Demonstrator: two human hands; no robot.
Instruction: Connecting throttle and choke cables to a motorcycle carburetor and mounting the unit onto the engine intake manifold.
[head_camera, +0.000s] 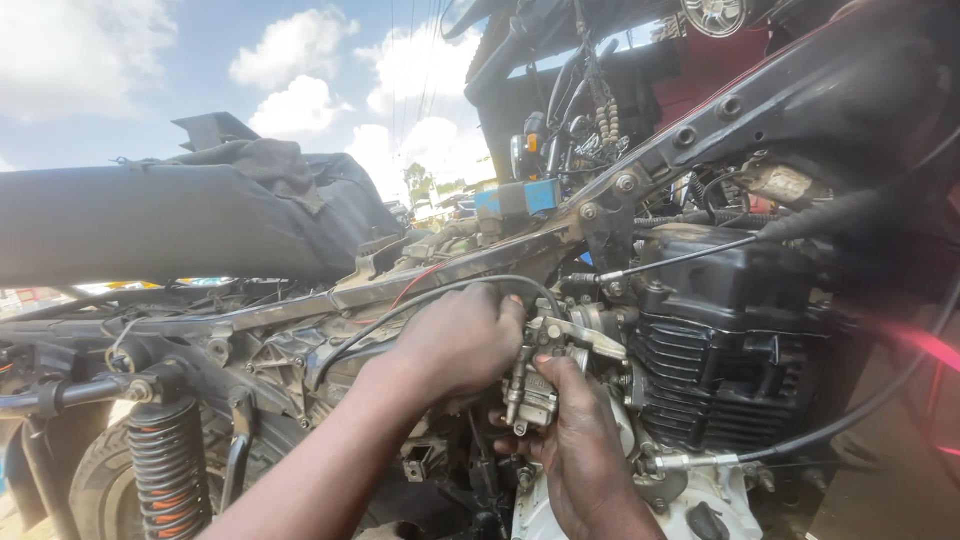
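A small metal carburetor (540, 375) sits just behind the black finned engine (720, 350) of a stripped motorcycle. My left hand (455, 340) grips it from the top and left side, fingers curled over it. My right hand (580, 440) comes up from below and holds its lower body, thumb on the front. A thin cable (430, 298) arcs over my left hand to the carburetor's top.
The bare frame rail (450, 270) runs diagonally above my hands. A black seat (180, 220) lies at the left, with a coil shock absorber (165, 465) below it. Black cables (850, 410) hang at the right of the engine. Handlebar and wiring (580, 110) stand behind.
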